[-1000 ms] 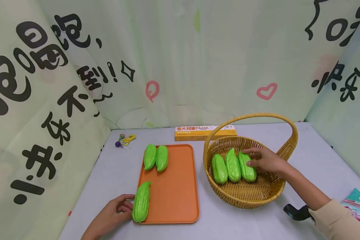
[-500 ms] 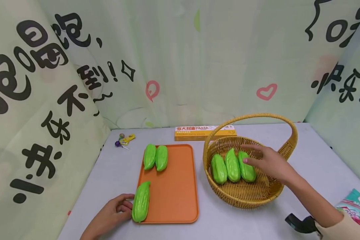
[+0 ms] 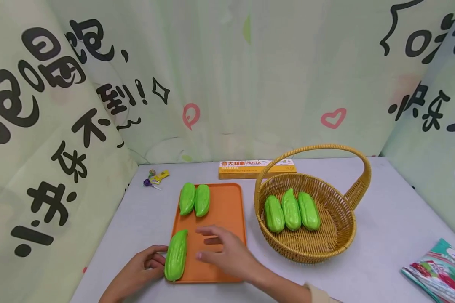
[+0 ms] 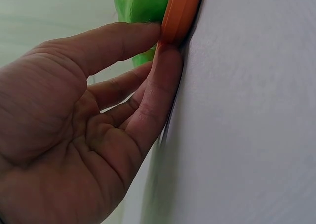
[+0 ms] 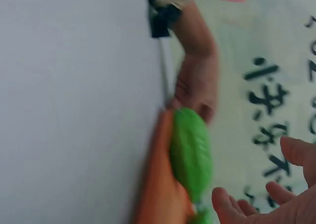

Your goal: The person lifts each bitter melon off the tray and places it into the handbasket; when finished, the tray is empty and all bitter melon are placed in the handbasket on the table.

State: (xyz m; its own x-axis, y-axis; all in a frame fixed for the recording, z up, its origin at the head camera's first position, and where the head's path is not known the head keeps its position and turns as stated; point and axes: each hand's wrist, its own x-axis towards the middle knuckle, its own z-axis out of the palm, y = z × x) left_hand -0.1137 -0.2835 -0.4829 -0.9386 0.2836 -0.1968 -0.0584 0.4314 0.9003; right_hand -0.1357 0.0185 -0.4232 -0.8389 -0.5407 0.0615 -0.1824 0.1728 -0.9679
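Observation:
My left hand (image 3: 142, 269) holds the left edge of the orange tray (image 3: 227, 214), with thumb and fingertips at its rim in the left wrist view. Close by, a glossy green bitter melon (image 3: 176, 256) lies on the tray's near left corner. Two more bitter melons (image 3: 194, 200) lie side by side at its far left. My right hand (image 3: 229, 254) hovers over the near part of the tray, fingers spread and holding nothing, to the right of the near melon. Three bitter melons (image 3: 291, 210) sit in a row in the wicker basket (image 3: 337, 235).
The basket's tall handle (image 3: 326, 147) arches over it. Behind stands a yellow pasta box (image 3: 255, 169). Small wrapped candies (image 3: 155, 179) lie at the back left, and a teal printed bag (image 3: 441, 269) at the right. Printed curtains enclose the table.
My right hand has left the melon in the basket and moved left, over the tray. The left hand stays at the tray's edge. The melons in the basket have kept their places.

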